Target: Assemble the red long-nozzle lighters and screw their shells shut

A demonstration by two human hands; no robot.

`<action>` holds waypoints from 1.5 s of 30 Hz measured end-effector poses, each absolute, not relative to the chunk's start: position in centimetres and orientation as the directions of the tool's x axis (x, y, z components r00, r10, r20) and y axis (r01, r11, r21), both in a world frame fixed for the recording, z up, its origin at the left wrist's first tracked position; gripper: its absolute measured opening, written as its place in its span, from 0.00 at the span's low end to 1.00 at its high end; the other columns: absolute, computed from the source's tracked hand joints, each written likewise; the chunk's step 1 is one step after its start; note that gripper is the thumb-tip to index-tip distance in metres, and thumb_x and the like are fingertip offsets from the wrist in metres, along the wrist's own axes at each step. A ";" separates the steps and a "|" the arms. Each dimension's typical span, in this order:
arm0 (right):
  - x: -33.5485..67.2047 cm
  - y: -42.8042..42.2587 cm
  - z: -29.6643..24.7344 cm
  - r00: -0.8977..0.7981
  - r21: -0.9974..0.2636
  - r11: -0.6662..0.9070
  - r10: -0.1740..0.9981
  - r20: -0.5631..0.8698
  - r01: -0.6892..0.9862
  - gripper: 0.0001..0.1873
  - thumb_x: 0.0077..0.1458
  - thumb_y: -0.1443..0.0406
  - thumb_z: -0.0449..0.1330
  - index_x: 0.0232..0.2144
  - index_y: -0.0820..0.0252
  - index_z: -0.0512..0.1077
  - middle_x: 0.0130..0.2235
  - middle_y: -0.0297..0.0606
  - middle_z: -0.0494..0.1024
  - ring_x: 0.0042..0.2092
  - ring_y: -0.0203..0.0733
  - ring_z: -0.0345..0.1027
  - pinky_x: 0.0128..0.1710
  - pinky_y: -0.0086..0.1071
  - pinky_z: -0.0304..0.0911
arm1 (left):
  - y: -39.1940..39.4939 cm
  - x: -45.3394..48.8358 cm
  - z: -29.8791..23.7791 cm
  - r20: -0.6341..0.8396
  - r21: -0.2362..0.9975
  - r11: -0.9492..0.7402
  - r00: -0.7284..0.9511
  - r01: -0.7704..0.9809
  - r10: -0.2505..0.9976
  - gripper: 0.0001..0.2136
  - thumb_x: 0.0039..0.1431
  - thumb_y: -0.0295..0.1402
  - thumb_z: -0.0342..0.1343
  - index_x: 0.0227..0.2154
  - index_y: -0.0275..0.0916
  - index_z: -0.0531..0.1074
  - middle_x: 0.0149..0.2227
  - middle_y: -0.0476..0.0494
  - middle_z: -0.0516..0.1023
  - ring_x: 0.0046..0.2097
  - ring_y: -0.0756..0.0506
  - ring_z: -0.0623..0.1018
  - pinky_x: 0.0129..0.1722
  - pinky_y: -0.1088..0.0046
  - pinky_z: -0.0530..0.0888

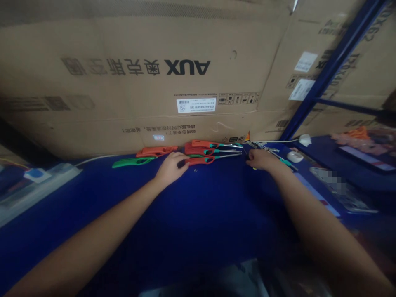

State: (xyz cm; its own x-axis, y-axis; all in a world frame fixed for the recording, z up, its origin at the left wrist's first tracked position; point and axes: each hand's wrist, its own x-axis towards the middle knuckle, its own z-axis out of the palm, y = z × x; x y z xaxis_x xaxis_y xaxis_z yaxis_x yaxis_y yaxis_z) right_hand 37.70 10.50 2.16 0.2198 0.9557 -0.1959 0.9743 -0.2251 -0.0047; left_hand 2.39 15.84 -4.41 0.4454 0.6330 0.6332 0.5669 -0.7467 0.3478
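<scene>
My left hand [172, 168] is curled closed, with a small dark piece between thumb and fingers that I cannot make out. Right by its fingertips lies a red gas lighter [199, 160] with a teal trigger and a metal barrel pointing right. Behind it, more red lighters [202, 143] lie stacked against the carton. A green lighter handle [133, 162] and a red lighter handle [157, 151] lie to the left of that hand. My right hand [260, 160] is closed beside the barrel tips; bits of black and yellow show at its fingers, the rest hidden.
A large cardboard carton [139, 95] walls off the back of the blue table [198, 222]. Loose metal barrels with teal ends [283, 160] lie beyond my right hand, near a white round item [295, 156]. A blue metal post [321, 78] rises at right. A power strip [40, 192] lies left.
</scene>
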 end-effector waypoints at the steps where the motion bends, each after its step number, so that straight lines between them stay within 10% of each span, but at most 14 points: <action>1: 37.6 10.4 2.2 0.206 0.008 -0.209 0.958 -0.201 0.978 0.17 0.65 0.59 0.59 0.53 0.60 0.70 0.53 0.43 0.74 0.49 0.44 0.72 0.48 0.44 0.71 | 15.9 2.4 -4.4 0.634 0.345 -0.748 0.447 0.567 0.631 0.08 0.61 0.32 0.58 0.41 0.40 0.80 0.43 0.42 0.81 0.45 0.41 0.79 0.53 0.57 0.75; 20: 37.2 10.1 1.8 0.046 0.060 -0.037 0.988 -0.145 0.998 0.18 0.65 0.58 0.59 0.53 0.60 0.70 0.54 0.43 0.73 0.50 0.45 0.72 0.49 0.45 0.71 | 16.2 -0.6 -0.9 0.654 0.290 -0.699 0.398 0.653 0.643 0.12 0.62 0.36 0.54 0.43 0.41 0.79 0.44 0.42 0.81 0.48 0.40 0.79 0.55 0.57 0.74; 29: 37.5 10.2 1.4 -0.026 0.069 0.029 0.999 -0.044 0.997 0.10 0.58 0.60 0.59 0.38 0.62 0.72 0.41 0.48 0.73 0.40 0.48 0.72 0.40 0.38 0.64 | 14.9 -10.6 -0.7 0.589 0.222 -0.506 0.299 0.833 0.751 0.12 0.56 0.38 0.55 0.40 0.43 0.79 0.44 0.40 0.81 0.48 0.35 0.79 0.54 0.51 0.73; 36: 37.8 11.0 -0.3 -0.053 0.064 0.045 0.991 0.120 0.997 0.15 0.58 0.58 0.57 0.42 0.63 0.71 0.47 0.54 0.71 0.51 0.60 0.68 0.49 0.48 0.64 | 14.9 -12.5 -3.6 0.573 0.171 -0.393 0.233 0.903 0.786 0.16 0.58 0.39 0.54 0.47 0.40 0.76 0.50 0.36 0.78 0.53 0.33 0.75 0.55 0.50 0.71; 45: 34.5 10.4 -0.1 -0.378 -0.038 0.408 0.875 0.303 0.912 0.14 0.62 0.59 0.53 0.45 0.58 0.72 0.53 0.48 0.71 0.56 0.54 0.64 0.57 0.47 0.62 | 15.7 -8.8 -2.5 0.549 0.071 -0.407 0.305 0.911 0.778 0.16 0.63 0.37 0.53 0.52 0.42 0.73 0.54 0.37 0.75 0.55 0.33 0.71 0.54 0.51 0.69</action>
